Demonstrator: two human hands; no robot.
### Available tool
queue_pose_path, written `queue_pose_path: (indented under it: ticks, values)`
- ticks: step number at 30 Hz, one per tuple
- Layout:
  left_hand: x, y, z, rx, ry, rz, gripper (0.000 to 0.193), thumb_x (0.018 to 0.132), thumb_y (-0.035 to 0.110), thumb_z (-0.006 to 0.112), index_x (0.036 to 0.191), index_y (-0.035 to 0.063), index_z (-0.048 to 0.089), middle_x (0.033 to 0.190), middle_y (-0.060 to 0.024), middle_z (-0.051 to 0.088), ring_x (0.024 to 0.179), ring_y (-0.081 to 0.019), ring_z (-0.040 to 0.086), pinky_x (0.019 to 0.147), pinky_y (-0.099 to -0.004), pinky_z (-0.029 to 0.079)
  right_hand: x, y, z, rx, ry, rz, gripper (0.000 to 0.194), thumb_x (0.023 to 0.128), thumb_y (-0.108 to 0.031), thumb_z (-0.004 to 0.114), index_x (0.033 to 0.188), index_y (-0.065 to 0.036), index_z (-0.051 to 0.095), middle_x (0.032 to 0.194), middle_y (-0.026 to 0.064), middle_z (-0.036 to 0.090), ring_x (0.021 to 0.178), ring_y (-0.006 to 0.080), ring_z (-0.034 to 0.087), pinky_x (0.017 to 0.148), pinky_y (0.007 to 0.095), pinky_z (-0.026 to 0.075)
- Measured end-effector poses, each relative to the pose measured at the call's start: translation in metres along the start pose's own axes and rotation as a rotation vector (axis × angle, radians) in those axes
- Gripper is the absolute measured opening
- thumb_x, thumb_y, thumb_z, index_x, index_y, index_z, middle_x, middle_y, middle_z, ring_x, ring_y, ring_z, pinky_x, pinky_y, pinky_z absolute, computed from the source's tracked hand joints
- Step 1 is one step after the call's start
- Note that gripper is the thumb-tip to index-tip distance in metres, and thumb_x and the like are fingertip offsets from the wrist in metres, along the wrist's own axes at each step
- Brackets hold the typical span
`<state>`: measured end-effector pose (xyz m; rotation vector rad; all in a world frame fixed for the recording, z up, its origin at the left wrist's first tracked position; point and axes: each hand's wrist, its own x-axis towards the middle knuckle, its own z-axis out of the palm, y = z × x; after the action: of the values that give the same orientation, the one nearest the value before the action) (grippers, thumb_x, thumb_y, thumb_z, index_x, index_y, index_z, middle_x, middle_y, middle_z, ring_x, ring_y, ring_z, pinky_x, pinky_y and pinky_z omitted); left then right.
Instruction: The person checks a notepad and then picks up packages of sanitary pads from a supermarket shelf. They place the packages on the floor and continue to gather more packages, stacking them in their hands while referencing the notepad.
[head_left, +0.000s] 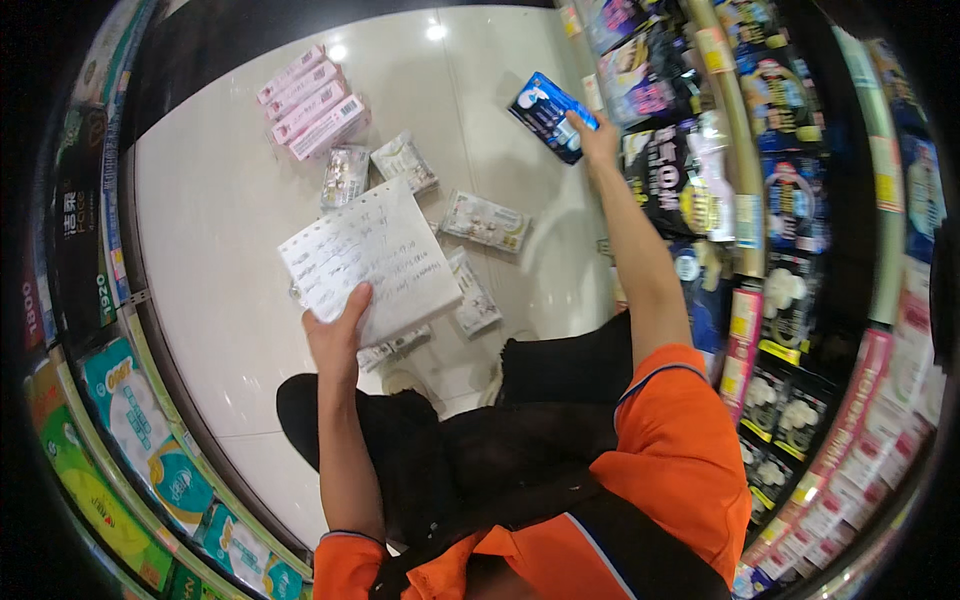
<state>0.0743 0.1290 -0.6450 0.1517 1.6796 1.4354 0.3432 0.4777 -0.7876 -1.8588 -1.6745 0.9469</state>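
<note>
My left hand (339, 330) holds a sheaf of white paper (382, 262) with punched holes and handwriting, the thumb lying on top. Out to the right, my right hand (596, 139) grips one end of a dark blue plastic packet (547, 112) above the floor, close to the right-hand shelf. Below and around the paper, several white plastic packets (486, 220) lie on the tiled floor, some partly hidden by the sheets. Beyond them, several pink boxes (328, 127) lie side by side in a row.
Shelves of black and blue packets (664, 180) rise close on my right, with price tags along a shelf edge (739, 202). On the left stands a shelf with teal-and-white tissue packs (146, 427) and green packs (97, 495). My bent knees are just below my hands.
</note>
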Motion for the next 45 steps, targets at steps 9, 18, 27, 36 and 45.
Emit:
queue_pose_path:
  ticks: [9,18,27,36,45]
  values:
    - [-0.153,0.139,0.043,0.069,-0.072,-0.136,0.052,0.072,0.014,0.073,0.111,-0.0094,0.049,0.105,-0.0142,0.058,0.093,-0.0204,0.056,0.084,-0.0300,0.043,-0.243,-0.287,-0.320,0.649,0.055,-0.118,0.043,0.074,-0.017,0.071,0.111,-0.003,0.054,0.104,0.0066,0.056,0.091,0.0129,0.053,0.083,0.0258,0.041]
    - [-0.299,0.338,0.075,0.100,-0.217,-0.124,0.047,0.072,0.015,0.073,0.107,-0.0086,0.052,0.103,-0.0128,0.058,0.092,-0.0189,0.056,0.083,-0.0291,0.042,-0.294,-0.484,-0.576,-0.460,0.754,-0.948,0.034,0.070,-0.006,0.069,0.103,-0.004,0.061,0.100,0.0128,0.062,0.096,0.0255,0.058,0.085,0.0340,0.045]
    - [-0.360,0.443,0.084,0.007,-0.299,0.052,0.037,0.074,0.014,0.071,0.102,-0.0057,0.058,0.098,-0.0088,0.061,0.087,-0.0142,0.057,0.079,-0.0267,0.043,-0.233,-0.465,-0.622,-1.121,0.426,-0.810,0.029,0.078,-0.009,0.052,0.106,-0.009,0.056,0.113,0.0081,0.055,0.115,0.0254,0.045,0.095,0.0425,0.033]
    - [-0.410,0.466,0.076,-0.031,-0.264,0.143,0.032,0.076,0.014,0.070,0.100,-0.0048,0.060,0.095,-0.0077,0.063,0.083,-0.0124,0.058,0.076,-0.0258,0.045,-0.228,-0.464,-0.616,-1.222,0.527,-0.433,0.025,0.077,-0.020,0.056,0.102,-0.019,0.057,0.128,0.0208,0.041,0.118,0.0433,0.036,0.092,0.0607,0.026]
    - [-0.427,0.483,0.073,-0.036,-0.202,0.190,0.036,0.075,0.014,0.070,0.101,-0.0073,0.058,0.095,-0.0101,0.062,0.082,-0.0145,0.058,0.075,-0.0276,0.045,-0.218,-0.483,-0.627,-1.162,0.648,-0.534,0.032,0.070,-0.013,0.061,0.100,-0.016,0.050,0.094,0.0083,0.054,0.089,0.0257,0.054,0.070,0.0428,0.043]
